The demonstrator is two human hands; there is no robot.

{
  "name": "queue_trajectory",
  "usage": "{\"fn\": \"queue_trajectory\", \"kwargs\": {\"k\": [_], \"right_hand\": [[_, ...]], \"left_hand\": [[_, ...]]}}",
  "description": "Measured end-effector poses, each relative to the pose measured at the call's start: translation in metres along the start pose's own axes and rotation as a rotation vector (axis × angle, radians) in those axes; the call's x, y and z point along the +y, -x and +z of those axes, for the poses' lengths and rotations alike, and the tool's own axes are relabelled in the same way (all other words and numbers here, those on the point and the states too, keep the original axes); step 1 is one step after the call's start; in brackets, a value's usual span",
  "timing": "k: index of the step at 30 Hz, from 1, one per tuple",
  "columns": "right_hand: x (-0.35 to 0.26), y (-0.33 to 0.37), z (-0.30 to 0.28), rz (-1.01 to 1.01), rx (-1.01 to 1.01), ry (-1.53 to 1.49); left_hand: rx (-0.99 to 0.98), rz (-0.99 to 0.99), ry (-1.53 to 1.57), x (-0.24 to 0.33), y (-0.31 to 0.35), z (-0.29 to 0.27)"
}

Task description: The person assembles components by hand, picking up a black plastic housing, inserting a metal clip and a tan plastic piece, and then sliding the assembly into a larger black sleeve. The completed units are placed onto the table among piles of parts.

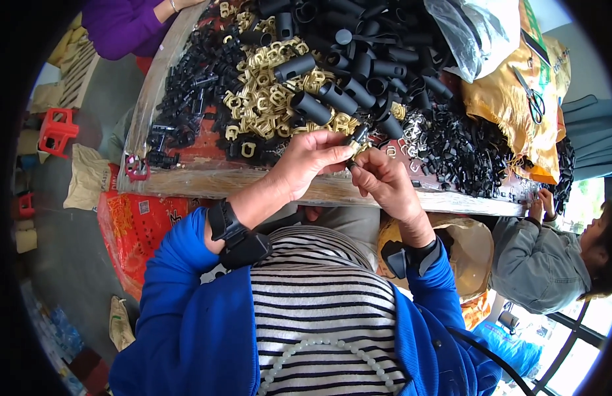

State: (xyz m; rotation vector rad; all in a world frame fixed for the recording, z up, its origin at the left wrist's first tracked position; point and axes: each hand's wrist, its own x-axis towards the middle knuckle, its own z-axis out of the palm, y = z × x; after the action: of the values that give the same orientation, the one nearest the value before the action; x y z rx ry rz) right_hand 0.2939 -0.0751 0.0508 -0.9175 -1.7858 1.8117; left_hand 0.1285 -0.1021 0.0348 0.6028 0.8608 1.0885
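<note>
Over the near edge of the table, my left hand [311, 158] is closed, its thumb and fingers pinching a small black plastic part with a gold-coloured piece [357, 136] on it. My right hand [385, 181] is right beside it, fingertips pressed together just below the part. A tiny dark bit shows between the hands, but I cannot make out what the right fingers grip. Beyond my hands lies a heap of gold-coloured U-shaped clips [263, 96], with black slotted tubes [337, 98] piled on and behind them. Small silver-coloured rings [413, 135] lie just right of my hands.
Black fittings [197, 92] cover the table's left; small black pieces [461, 148] cover its right. Scissors [536, 105] lie on a yellow sack [497, 105]. One person's purple sleeve [124, 30] is at far left, another person [540, 264] at right. A red stool [58, 131] stands left.
</note>
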Motion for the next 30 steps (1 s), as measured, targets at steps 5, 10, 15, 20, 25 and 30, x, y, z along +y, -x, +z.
{"fn": "queue_trajectory", "kwargs": {"k": [5, 10, 15, 20, 25, 30], "right_hand": [[-0.005, 0.004, 0.010, -0.162, 0.295, 0.259], [-0.002, 0.005, 0.018, -0.403, 0.502, 0.445], [-0.003, 0.005, 0.015, -0.566, 0.546, 0.667], [0.007, 0.003, 0.009, -0.662, 0.571, 0.709], [0.015, 0.002, 0.003, -0.637, 0.523, 0.776], [0.014, -0.003, 0.000, -0.652, 0.501, 0.786]], "left_hand": [[-0.013, -0.015, 0.005, 0.002, 0.008, 0.004], [-0.050, -0.070, 0.062, 0.005, 0.013, 0.008], [-0.109, -0.087, 0.042, 0.004, 0.011, 0.008], [-0.125, -0.151, 0.035, 0.002, 0.007, 0.008], [-0.150, -0.171, 0.060, -0.005, -0.001, 0.007], [-0.199, -0.130, 0.030, -0.003, -0.009, 0.002]]}}
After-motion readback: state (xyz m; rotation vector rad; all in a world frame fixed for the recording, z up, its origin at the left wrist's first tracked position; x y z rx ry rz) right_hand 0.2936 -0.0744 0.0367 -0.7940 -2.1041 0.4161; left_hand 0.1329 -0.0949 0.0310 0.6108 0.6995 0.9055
